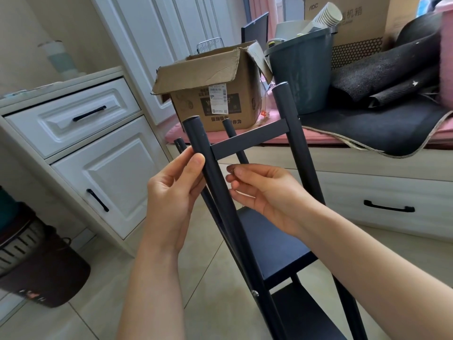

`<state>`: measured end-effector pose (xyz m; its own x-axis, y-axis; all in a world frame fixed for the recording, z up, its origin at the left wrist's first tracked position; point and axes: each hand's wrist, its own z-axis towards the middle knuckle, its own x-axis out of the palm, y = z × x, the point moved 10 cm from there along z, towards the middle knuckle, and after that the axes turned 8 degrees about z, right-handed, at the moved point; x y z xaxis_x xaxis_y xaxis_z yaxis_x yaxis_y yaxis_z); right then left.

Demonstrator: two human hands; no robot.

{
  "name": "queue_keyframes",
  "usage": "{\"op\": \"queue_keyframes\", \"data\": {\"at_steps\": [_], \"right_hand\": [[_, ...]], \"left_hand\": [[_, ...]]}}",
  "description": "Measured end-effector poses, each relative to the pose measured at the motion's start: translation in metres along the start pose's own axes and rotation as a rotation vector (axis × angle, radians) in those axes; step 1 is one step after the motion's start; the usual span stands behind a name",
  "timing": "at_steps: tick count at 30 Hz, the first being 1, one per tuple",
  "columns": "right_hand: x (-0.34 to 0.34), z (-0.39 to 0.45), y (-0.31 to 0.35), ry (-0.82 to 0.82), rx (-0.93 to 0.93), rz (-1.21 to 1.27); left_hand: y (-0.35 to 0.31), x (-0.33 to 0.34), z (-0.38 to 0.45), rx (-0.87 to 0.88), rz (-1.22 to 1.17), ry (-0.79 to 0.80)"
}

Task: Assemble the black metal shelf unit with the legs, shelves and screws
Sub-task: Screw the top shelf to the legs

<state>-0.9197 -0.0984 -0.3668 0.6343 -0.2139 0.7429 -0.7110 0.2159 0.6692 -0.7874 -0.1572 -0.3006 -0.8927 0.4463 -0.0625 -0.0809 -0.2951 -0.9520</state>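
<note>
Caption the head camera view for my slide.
Left hand steadies a black shelf leg while right hand pinches a small screw.

Left hand [175,190] curled, gripping — right hand [266,192] raised, fingers [235,171] pinched together.

The black metal shelf unit [255,241] stands tilted on the tiled floor, partly assembled. Its round tube legs [215,187] rise to capped ends, a flat crossbar [247,141] joins the two near legs, and a dark shelf [272,244] sits fixed lower down. A small screw [255,293] shows on the near leg.
</note>
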Motion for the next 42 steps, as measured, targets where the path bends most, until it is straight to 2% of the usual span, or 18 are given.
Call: {"op": "queue_keyframes", "data": {"at_steps": [10, 15, 22, 42], "right_hand": [[0.011, 0.013, 0.003, 0.033, -0.07, 0.066], [0.022, 0.022, -0.001, 0.115, -0.074, 0.104], [0.032, 0.026, -0.006, 0.177, -0.067, 0.034], [0.044, 0.031, -0.014, 0.22, -0.051, 0.142]], "left_hand": [[0.002, -0.001, 0.0, -0.008, -0.025, 0.007], [0.001, 0.001, 0.0, -0.005, -0.043, 0.012], [0.001, 0.001, 0.001, 0.004, -0.044, 0.019], [0.001, 0.001, 0.001, 0.009, -0.074, 0.033]]}}
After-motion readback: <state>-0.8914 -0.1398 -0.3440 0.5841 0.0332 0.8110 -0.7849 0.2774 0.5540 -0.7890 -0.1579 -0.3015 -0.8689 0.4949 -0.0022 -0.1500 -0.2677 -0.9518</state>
